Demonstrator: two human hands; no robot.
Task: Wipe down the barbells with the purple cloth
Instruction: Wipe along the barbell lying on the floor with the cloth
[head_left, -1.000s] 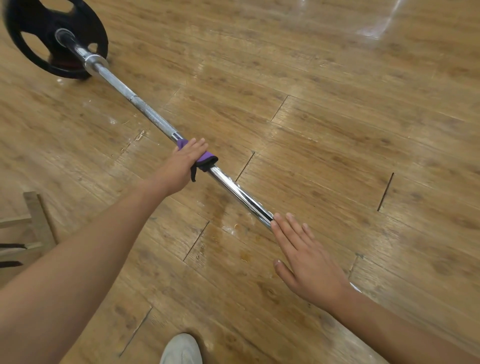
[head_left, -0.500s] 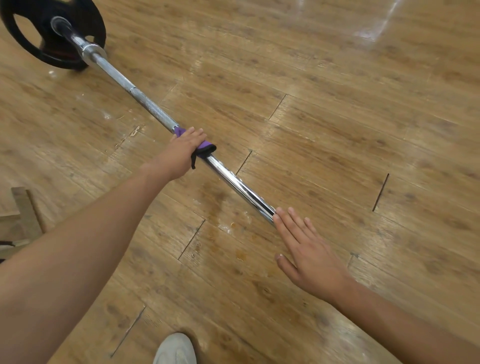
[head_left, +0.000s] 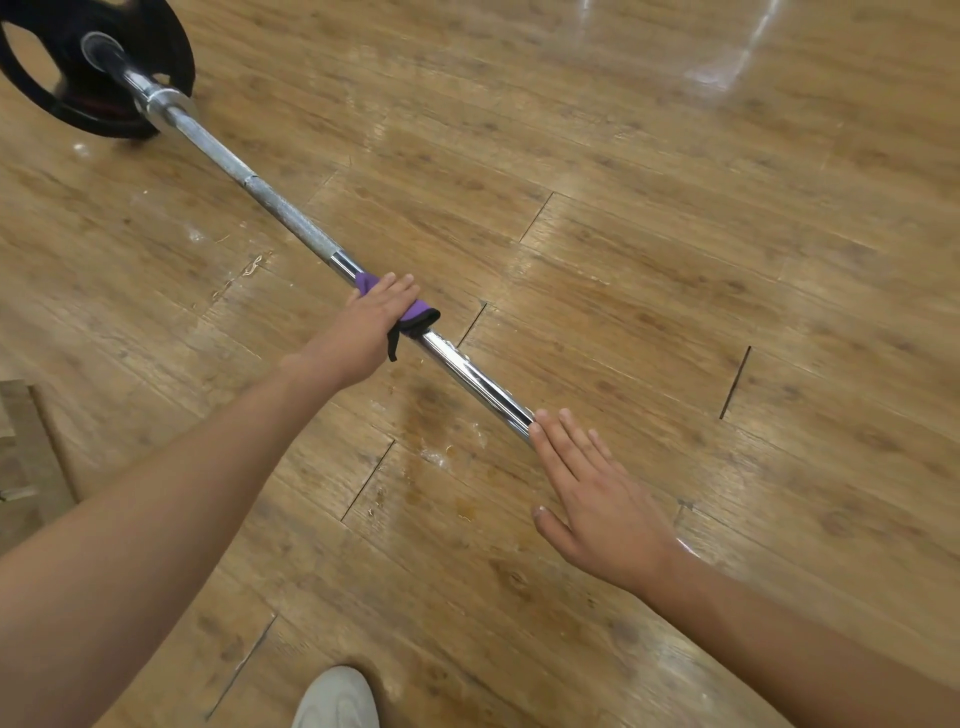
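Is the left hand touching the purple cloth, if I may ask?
Touching: the head view shows the left hand curled round the purple cloth on the barbell.

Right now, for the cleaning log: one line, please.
left hand: grips purple cloth round barbell shaft | right hand: flat on shaft | stage: wiping

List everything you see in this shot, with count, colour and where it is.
Chrome steel barbell bar: one, silver, diagonal across the floor.
Round black weight plate: one, on the bar's far end, top left.
Purple cloth with black trim: one, wrapped round the bar.
Wooden plank floor: one, brown, throughout.
Wooden frame piece: one, light brown, left edge.
White shoe: one, bottom edge.
Left hand: gripping the cloth on the bar.
Right hand: fingers straight, over the bar's near part.
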